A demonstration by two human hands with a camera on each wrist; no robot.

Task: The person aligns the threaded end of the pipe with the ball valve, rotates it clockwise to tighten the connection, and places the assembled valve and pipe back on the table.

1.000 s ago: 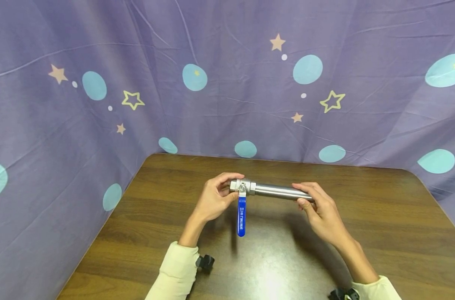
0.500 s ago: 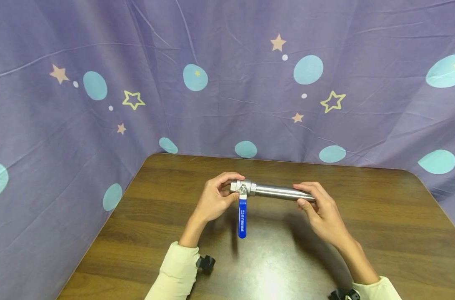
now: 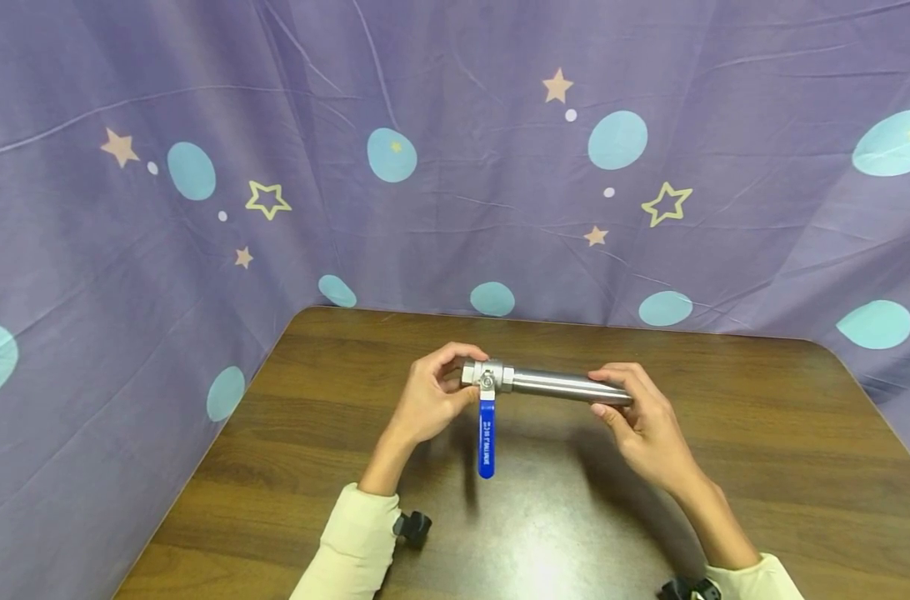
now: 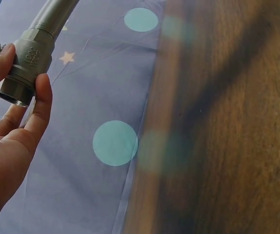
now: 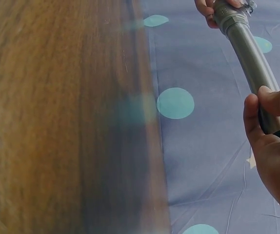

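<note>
A steel ball valve [image 3: 487, 376] with a blue lever handle [image 3: 486, 437] is joined to a steel pipe [image 3: 560, 385], held level above the wooden table [image 3: 762, 450]. My left hand [image 3: 434, 398] grips the valve body [image 4: 25, 63] between thumb and fingers at its open end. My right hand [image 3: 638, 417] grips the far end of the pipe [image 5: 250, 53], fingers curled round it. The blue handle hangs down toward me.
A purple cloth [image 3: 455, 167] with stars and teal dots walls the table at the back and both sides. Black wrist-camera mounts [image 3: 412, 527] show near my cream sleeves [image 3: 353, 546]. The table's left edge runs close to the cloth.
The valve and pipe have hardly moved; the blue handle's tip has sunk slightly lower and a touch to the right. Both hands keep their grip.
</note>
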